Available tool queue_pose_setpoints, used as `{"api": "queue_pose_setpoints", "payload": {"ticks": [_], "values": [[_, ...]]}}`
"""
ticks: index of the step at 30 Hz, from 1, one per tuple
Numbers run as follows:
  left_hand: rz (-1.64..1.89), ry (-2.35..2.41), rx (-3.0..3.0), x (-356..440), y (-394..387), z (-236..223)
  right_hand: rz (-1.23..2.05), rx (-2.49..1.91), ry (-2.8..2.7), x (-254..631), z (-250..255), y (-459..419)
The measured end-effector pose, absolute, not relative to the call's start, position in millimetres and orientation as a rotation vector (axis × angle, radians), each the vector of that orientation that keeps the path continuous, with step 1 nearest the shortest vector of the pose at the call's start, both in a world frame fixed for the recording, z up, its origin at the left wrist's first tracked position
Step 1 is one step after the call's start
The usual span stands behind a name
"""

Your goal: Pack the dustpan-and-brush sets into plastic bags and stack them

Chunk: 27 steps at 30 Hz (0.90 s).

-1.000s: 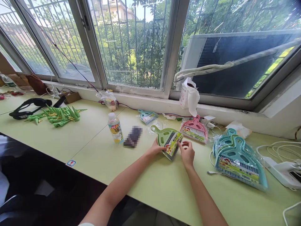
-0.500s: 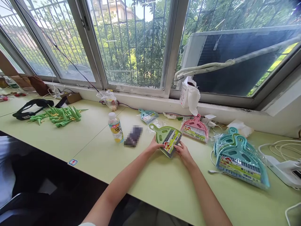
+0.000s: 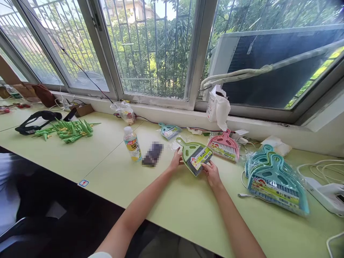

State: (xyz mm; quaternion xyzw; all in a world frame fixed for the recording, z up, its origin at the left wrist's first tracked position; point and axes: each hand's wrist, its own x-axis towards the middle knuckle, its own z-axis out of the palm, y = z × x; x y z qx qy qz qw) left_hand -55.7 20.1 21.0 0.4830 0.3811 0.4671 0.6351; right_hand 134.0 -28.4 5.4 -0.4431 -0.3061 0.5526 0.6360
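A green dustpan and brush set [image 3: 197, 156], with a printed label across its bristles, is held tilted above the table, handle pointing up and left. My left hand [image 3: 176, 160] is at its left edge, thumb raised beside the pan and fingers reaching behind it, partly hidden. On the lower right edge, my right hand [image 3: 212, 173] grips the set, thumb in front. Close behind lies a pink dustpan and brush set [image 3: 224, 146] in clear plastic. A smaller-looking blue set [image 3: 170, 131] rests farther back, by the wall.
Several wrapped blue and green sets [image 3: 276, 182] are piled at the right, near white cables and a power strip [image 3: 324, 197]. Left of my hands are a drink bottle [image 3: 132, 145] and a blurred dark object [image 3: 153, 154]. Green pointed pieces [image 3: 72, 130] lie farther left.
The green set has shifted slightly right and turned. My left thumb has come off its front and is now raised at the left edge; my right hand keeps its grip.
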Motion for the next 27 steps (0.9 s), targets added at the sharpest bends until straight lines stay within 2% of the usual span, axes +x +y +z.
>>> {"api": "queue_pose_setpoints", "payload": {"ticks": [5,9,12,18,27], "values": [[1.163,1.241,1.911,-67,31,12,1.127,-1.005,-0.549,151,2,-23],[0.787,1.389,2.457,-66,29,6,1.093,-1.018,-0.509,159,-2,-21],[0.647,1.451,2.536,-65,26,8,1.080,-1.024,-0.503,160,-2,-21],[0.811,1.649,2.560,-66,24,16,1.079,-1.061,-0.510,159,-1,-21],[0.835,1.726,2.423,-66,25,11,1.062,-1.137,-0.596,157,4,-25]]}}
